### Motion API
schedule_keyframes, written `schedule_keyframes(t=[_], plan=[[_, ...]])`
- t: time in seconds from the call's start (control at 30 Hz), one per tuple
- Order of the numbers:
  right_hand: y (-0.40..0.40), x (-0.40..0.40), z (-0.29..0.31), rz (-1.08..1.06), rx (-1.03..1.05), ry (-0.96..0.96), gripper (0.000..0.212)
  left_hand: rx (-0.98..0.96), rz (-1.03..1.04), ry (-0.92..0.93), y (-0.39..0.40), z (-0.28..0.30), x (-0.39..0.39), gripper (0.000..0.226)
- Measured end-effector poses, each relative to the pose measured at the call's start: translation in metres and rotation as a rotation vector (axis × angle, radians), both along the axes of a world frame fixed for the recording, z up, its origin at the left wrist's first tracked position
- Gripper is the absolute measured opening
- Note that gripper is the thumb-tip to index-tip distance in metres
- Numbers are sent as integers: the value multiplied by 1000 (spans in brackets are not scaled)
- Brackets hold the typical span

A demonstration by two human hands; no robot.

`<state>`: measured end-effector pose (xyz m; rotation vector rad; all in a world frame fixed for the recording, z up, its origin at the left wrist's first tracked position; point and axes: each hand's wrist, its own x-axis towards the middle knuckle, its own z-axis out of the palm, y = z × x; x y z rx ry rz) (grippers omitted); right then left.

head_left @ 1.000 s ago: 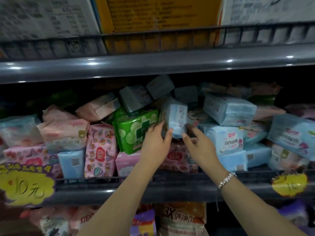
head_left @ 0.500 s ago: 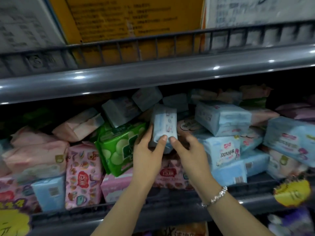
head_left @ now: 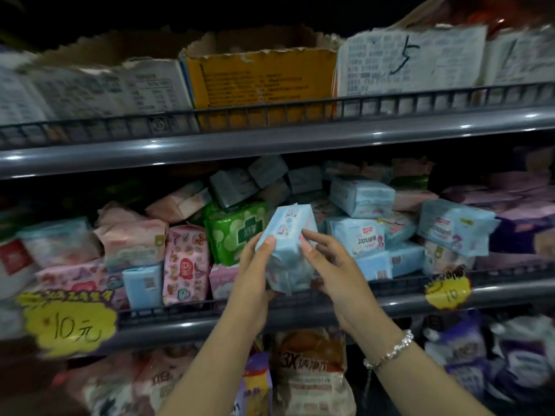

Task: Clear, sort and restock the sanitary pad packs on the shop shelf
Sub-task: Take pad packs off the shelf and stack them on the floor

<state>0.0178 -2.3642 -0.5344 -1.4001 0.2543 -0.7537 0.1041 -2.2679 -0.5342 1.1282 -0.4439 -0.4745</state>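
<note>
A light blue pad pack (head_left: 286, 235) is held out in front of the middle shelf (head_left: 300, 313), clear of the pile. My left hand (head_left: 255, 274) grips its lower left side, thumb on the front face. My right hand (head_left: 333, 265) holds the right side with thumb and fingertips. Behind it the shelf is crammed with several packs: a green pack (head_left: 237, 229), a pink patterned pack (head_left: 184, 262), a blue pack with printed text (head_left: 360, 235) and grey packs (head_left: 240, 184) at the back.
An upper shelf (head_left: 270, 139) holds torn cardboard boxes, one yellow (head_left: 258, 82). Yellow price tags (head_left: 72, 322) (head_left: 447, 291) hang on the middle shelf's rail. Below it stand more packs, among them an orange bag (head_left: 312, 370) and purple packs (head_left: 465, 349).
Both hands have pulled the light blue pack out of the pile and toward me, tilting it. The view has tipped up, showing more of the upper shelf.
</note>
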Motion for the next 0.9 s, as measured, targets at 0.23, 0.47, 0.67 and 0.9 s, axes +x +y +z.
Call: schedule_keyframes(t=[0.23, 0.47, 0.67, 0.9], plan=[[-15, -29, -7, -175, -129, 222, 79, 86, -285, 303, 24, -4, -5, 51], [-35, -32, -13, -168, -59, 243, 48, 174, -304, 57, -1, -2, -14, 67], [-79, -20, 14, -375, -130, 211, 36, 127, -168, 75, -32, 7, -3, 78], [-148, 13, 55, -621, -75, 417, 80, 83, -116, 150, -53, 15, 14, 86]])
